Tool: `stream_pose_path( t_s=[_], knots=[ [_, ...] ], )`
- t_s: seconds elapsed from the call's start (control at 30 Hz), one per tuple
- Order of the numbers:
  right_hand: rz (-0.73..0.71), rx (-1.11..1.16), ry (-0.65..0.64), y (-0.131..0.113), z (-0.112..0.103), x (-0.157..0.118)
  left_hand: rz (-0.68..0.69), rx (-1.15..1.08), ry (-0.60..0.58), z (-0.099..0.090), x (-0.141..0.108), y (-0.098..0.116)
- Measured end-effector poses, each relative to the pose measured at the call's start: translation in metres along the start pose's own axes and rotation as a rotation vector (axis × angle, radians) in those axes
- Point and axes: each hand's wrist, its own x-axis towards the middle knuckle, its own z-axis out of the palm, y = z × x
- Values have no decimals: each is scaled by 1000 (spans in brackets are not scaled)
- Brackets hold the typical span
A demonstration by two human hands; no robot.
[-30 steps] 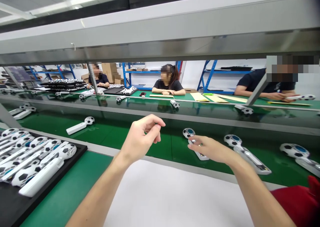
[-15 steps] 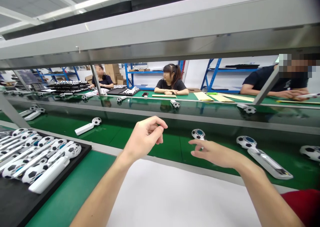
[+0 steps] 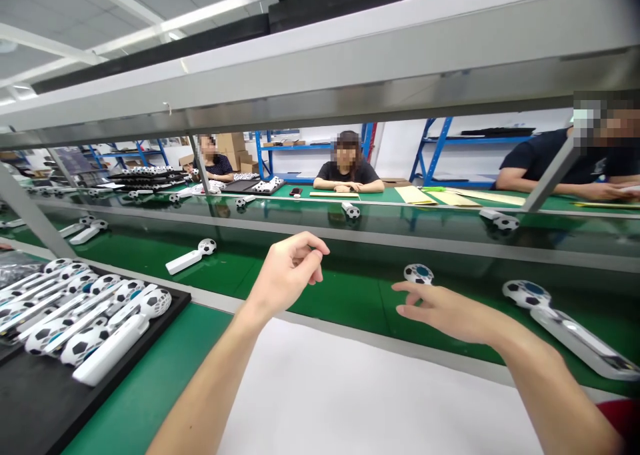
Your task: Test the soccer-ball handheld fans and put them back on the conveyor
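My left hand [image 3: 286,275] hangs over the near edge of the green belt, its fingers curled and the thumb drawn up to the index finger; I see nothing in it. My right hand [image 3: 443,311] is open, palm down and fingers apart. Just behind its fingertips lies a white device with a football-patterned head [image 3: 419,273], its lower part covered by the hand. Another such device [image 3: 575,338], with an opened handle showing its inside, lies on the belt further right. A white sheet [image 3: 370,391] covers the bench below both hands.
A black tray [image 3: 45,401] of several football-headed devices stands at left. One more device [image 3: 193,258] lies on the near belt [image 3: 320,315]. A grey shelf beam [image 3: 320,61] crosses overhead; slanted posts [image 3: 549,175] hold it. Co-workers sit opposite, behind a far belt.
Devices on the near belt have shifted right. My right hand has moved slightly right; my left hand stays nearly in place. The co-worker opposite has turned their head. The view has shifted a little.
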Motion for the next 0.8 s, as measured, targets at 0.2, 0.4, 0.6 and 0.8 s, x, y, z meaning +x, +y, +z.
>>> stream_pose_path(
  t_s=[0.2, 0.4, 0.6, 0.8],
  knots=[
    [19, -16, -13, -3, -1, -3, -27, 49, -73, 7, 5, -8],
    [15, -19, -1, -7, -2, -9, -29, 79, -60, 6, 5, -18],
    [30, -23, 15, -3, -5, -8, -39, 208, 30, -13, 19, -37],
    [5, 9, 41, 0, -5, -10, -180, 444, 328, -71, 40, -94]
  ],
)
